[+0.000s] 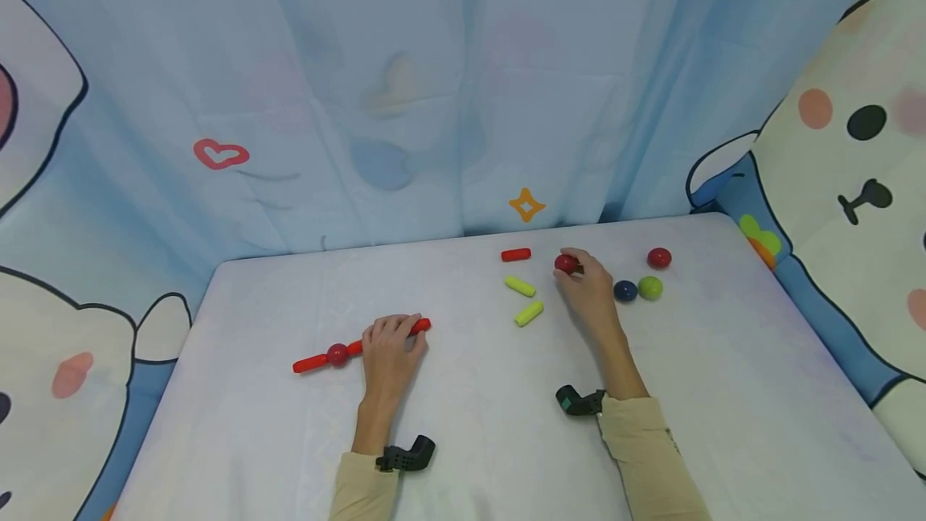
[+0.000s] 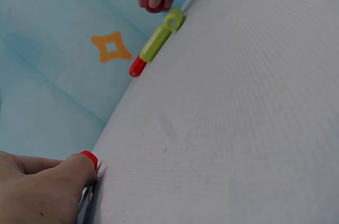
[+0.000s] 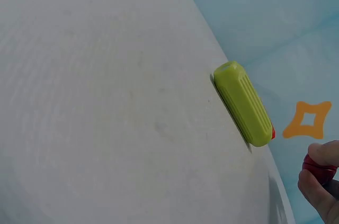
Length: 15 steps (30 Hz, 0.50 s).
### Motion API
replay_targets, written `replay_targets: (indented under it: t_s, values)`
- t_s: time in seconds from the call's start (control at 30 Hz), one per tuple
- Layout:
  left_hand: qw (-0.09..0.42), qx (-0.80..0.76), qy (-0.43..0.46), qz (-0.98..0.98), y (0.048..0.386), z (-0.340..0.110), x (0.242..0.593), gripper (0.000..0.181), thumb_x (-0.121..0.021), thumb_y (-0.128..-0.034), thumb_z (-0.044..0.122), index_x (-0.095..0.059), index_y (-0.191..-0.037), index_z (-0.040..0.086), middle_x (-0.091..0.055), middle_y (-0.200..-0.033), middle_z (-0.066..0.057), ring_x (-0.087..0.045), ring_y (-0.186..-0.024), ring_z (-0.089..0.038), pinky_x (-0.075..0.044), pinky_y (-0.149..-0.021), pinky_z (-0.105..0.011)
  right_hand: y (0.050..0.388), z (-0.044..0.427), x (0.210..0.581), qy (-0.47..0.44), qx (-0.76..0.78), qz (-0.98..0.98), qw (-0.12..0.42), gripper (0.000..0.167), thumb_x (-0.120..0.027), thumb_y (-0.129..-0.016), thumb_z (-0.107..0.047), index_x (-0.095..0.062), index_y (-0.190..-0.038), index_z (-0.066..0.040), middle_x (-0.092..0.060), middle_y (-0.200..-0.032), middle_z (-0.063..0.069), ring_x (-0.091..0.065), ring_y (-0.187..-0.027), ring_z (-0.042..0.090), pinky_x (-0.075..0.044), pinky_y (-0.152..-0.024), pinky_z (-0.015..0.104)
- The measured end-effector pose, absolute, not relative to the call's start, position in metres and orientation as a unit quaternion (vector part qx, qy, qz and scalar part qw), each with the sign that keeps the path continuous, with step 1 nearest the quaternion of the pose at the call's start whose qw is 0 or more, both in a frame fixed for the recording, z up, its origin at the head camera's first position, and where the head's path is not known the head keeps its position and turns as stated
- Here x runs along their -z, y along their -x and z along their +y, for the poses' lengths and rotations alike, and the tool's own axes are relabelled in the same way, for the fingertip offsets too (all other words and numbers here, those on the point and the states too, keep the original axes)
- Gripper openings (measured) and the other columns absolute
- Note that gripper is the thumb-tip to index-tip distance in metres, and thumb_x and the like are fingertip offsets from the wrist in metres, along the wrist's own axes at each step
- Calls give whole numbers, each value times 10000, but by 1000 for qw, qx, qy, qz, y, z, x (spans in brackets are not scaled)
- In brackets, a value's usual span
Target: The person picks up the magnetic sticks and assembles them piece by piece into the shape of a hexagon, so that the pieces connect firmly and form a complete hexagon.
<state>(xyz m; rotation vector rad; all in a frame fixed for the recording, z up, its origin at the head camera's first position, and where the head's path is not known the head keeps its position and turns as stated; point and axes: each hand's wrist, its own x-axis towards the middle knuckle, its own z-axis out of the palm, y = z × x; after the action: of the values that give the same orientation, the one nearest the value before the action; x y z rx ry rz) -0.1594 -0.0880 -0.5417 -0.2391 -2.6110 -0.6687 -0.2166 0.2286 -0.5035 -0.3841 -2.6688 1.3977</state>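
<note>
Head view, and it's both hands at work over the white worktop (image 1: 477, 441)! Our landmark is the loose red stick (image 1: 516, 255), lying near the far edge. Just to the right of that loose red stick, here's the right hand (image 1: 592, 292), grip narrow, thumb and fingers pinching a dark red ball (image 1: 564, 264); the right wrist view shows the same pinch. Left of the loose red stick and nearer the person, the left hand (image 1: 389, 354) has its grip on a red row (image 1: 338, 355) of sticks with a ball among them, one tip poking out past the fingers; the stretch beneath the hand is hidden. On the person's side of the loose red stick lie a yellow-green stick (image 1: 520, 286) and its lookalike (image 1: 529, 313). Well to the right of the loose red stick, a blue ball (image 1: 625, 290) and a green ball (image 1: 650, 288) sit side by side, while a second red ball (image 1: 659, 258) rests almost level with the landmark!
</note>
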Motion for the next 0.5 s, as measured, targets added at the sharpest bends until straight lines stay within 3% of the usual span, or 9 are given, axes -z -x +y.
replay_targets:
  t_s: [0.23,0.5]
  values:
    - [228,238,103,-938,160,-88,543,317,-769,-811,201,-722,-1122,158,-717,-1061,-39,-615,-1020,-233,-474,-938,-465,217,215,499,85,-482,-870,62,446,-620,-944,-164,-511,-1373,-108,-532,-1391,162,-534,-1258,338,-486,-1018,457]
    - [235,235,109,-937,161,-88,543,325,-779,-800,213,-721,-1117,169,-718,-1056,-35,-617,-1015,-227,-482,-919,-460,210,182,491,50,-515,-856,13,459,-649,-928,-197,-516,-1362,-131,-533,-1375,155,-537,-1259,342,-500,-1004,454]
